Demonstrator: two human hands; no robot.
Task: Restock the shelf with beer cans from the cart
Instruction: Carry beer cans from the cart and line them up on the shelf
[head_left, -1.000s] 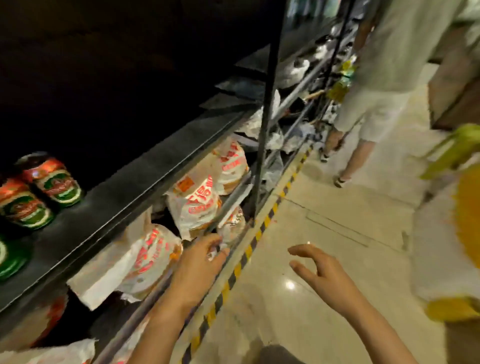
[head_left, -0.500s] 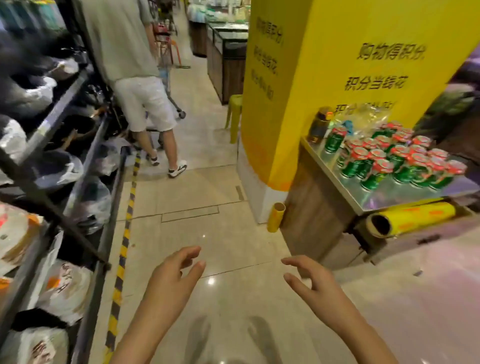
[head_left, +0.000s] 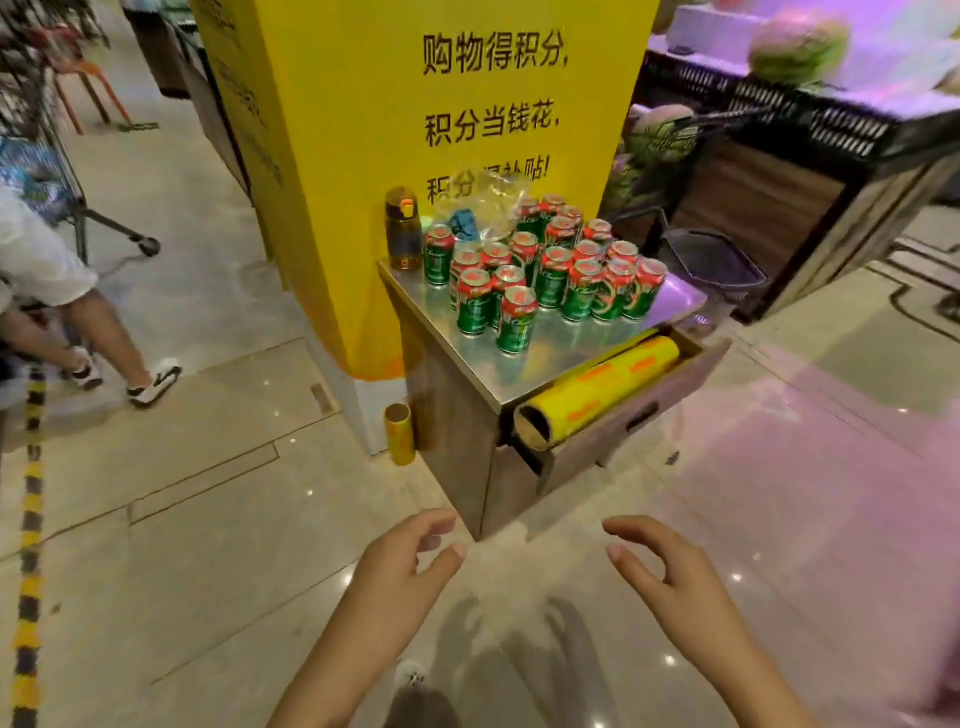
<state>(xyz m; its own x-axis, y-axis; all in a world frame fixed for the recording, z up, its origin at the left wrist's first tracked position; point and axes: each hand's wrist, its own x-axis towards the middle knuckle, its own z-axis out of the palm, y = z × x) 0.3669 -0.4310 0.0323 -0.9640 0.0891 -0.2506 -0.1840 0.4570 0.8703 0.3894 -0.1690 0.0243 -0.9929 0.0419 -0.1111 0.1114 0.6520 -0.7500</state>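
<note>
Beer cans (head_left: 550, 270) standing on the cart (head_left: 524, 374)

Green cans with red tops are sitting upright in a tight cluster, many touching, toward the back of the cart's shiny metal top; one can (head_left: 515, 319) is standing at the front of the group, nearest the top's bare front part.

We see both arms stretched forward, left hand (head_left: 402, 564) and right hand (head_left: 670, 577) empty, fingers loosely spread, palms facing each other, apart.
</note>
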